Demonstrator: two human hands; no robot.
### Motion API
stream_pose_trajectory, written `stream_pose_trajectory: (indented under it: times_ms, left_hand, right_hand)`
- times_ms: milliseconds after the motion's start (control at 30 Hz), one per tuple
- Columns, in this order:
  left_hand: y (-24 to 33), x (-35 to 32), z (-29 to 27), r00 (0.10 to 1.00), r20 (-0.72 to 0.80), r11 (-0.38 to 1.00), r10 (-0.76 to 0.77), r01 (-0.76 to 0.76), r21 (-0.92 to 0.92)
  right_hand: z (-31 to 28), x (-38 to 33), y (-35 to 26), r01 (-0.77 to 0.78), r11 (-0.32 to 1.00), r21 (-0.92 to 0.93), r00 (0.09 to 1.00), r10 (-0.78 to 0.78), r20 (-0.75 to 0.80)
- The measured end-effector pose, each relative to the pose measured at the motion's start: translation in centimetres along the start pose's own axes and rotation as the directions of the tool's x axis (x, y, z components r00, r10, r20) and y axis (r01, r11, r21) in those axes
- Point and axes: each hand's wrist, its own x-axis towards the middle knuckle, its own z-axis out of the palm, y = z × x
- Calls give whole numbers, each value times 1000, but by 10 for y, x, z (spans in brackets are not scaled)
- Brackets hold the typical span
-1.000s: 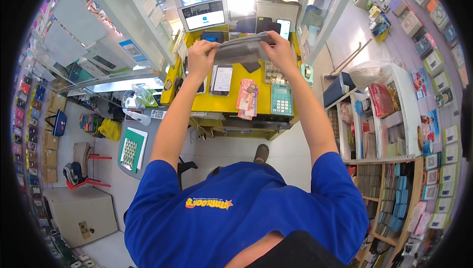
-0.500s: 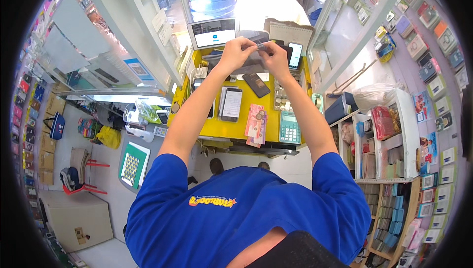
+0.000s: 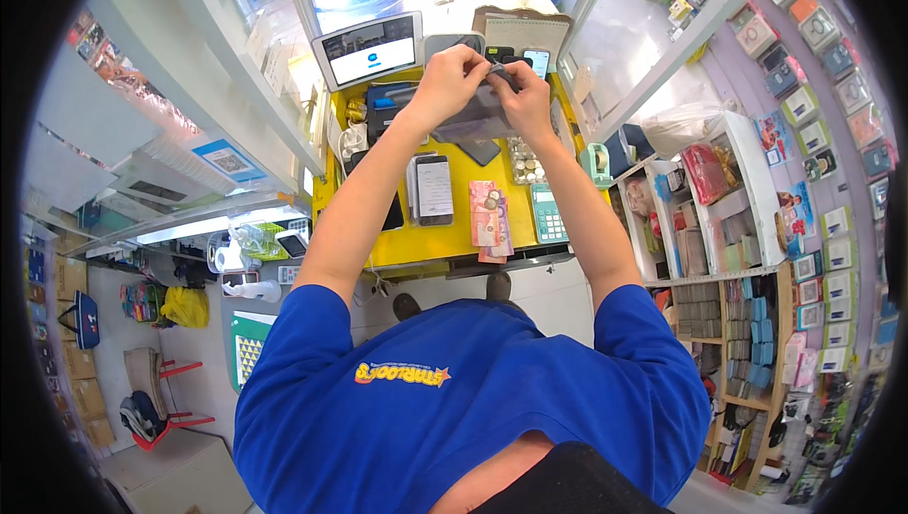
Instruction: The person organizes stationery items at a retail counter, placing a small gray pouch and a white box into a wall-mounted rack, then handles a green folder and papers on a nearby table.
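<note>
Over a yellow counter (image 3: 416, 244), holds dark see-through film (image 3: 468, 121), apparently plastic, seemingly clear of the surface, pinched at its upper edge between fingertips of left hand (image 3: 446, 84) and right hand (image 3: 526, 103), close together, probably to control such limp stuff. Toward the near edge, shows coins (image 3: 492, 200) set on banknotes (image 3: 485, 230), likely as weights, near a calculator (image 3: 549, 214). Farther back, has a tablet (image 3: 371, 51) propped upright, presumably for easy reading.

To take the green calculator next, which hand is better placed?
Probably the right hand: it is nearer the calculator than the left hand is, though both appear to hold dark plastic.
</note>
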Motion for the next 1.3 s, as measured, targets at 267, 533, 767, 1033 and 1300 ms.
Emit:
stream_pose_trajectory:
  times_ms: [267, 533, 767, 1033, 1300]
  left_hand:
    - [-9, -14, 38, 910, -415, 1000, -28, 28, -6]
    - [1, -20, 30, 907, -397, 987, -143, 159, 9]
    - [27, -13, 8, 941, -325, 994, -92, 105, 23]
    - [38, 10, -37, 972, -202, 984, -120, 90, -155]
    - [34, 15, -29, 924, -347, 957, -162, 61, -285]
  right_hand:
    - [-5, 1, -1, 366, 916, -162, 924, -379, -56]
    - [-18, 16, -2, 352, 932, -87, 931, -338, 141]
    - [-15, 58, -15, 558, 819, -134, 826, -532, 184]
    - [-11, 68, -49, 596, 744, -302, 803, -555, 217]
    - [-9, 59, -79, 475, 840, -262, 860, -381, 338]
